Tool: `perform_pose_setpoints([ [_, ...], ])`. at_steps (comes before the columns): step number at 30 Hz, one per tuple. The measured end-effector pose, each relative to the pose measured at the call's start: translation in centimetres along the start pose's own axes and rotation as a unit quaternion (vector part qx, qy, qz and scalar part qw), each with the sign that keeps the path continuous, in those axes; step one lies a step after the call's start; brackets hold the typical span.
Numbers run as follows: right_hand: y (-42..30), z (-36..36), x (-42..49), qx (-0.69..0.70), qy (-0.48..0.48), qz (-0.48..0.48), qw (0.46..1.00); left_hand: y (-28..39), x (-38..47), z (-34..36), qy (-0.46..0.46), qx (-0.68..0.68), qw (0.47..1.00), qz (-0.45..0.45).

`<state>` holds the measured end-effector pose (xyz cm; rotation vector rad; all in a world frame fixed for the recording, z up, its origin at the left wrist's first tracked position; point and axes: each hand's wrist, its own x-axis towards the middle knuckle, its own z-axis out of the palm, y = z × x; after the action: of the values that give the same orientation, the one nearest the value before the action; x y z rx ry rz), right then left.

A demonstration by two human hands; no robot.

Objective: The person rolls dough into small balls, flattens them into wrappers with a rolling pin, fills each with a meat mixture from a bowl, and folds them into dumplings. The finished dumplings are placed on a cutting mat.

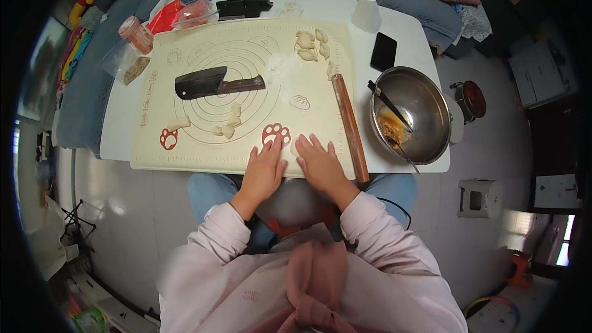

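Observation:
My left hand (265,169) lies palm down on the cream dough mat (222,159), fingers spread over a red paw print. Beside it my right hand (319,164) also rests flat, its fingers partly over a small pale dough piece (294,148); how much dough is underneath is hidden. A wooden rolling pin (350,129) lies to the right along the mat's edge. Farther left are several cut dough pieces (228,130) and a short dough roll (178,123). A cleaver (201,84) with a dark blade lies mid-mat. Several shaped dumplings (306,46) sit at the far right.
A steel bowl (432,101) on the right holds some filling, black chopsticks (388,104) and a metal utensil. Behind it are a phone (384,52) and a white cup (366,14). A pink-lidded jar (136,34) and plastic bags (115,58) stand at the far left.

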<state>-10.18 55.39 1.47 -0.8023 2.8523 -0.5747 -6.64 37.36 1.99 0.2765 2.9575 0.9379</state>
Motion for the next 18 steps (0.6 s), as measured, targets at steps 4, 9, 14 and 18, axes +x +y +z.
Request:
perform_pose_setpoints([
  [4,1.7,-3.5,-1.0,0.077,0.153,0.082,0.982,0.3,3.0,-0.5,0.006,-0.028,0.999,-0.031],
  [9,4.1,-4.8,-2.9,-0.015,0.24,0.13,0.962,1.9,6.6,1.9,0.059,-0.05,0.997,-0.015],
  [14,4.9,-2.5,-3.2,-0.004,0.183,0.221,0.958,3.4,9.5,3.8,0.029,-0.039,0.998,-0.051],
  [18,5.8,-2.0,-2.6,0.036,0.143,0.261,0.954,4.0,10.3,4.3,0.005,-0.045,0.995,-0.09],
])
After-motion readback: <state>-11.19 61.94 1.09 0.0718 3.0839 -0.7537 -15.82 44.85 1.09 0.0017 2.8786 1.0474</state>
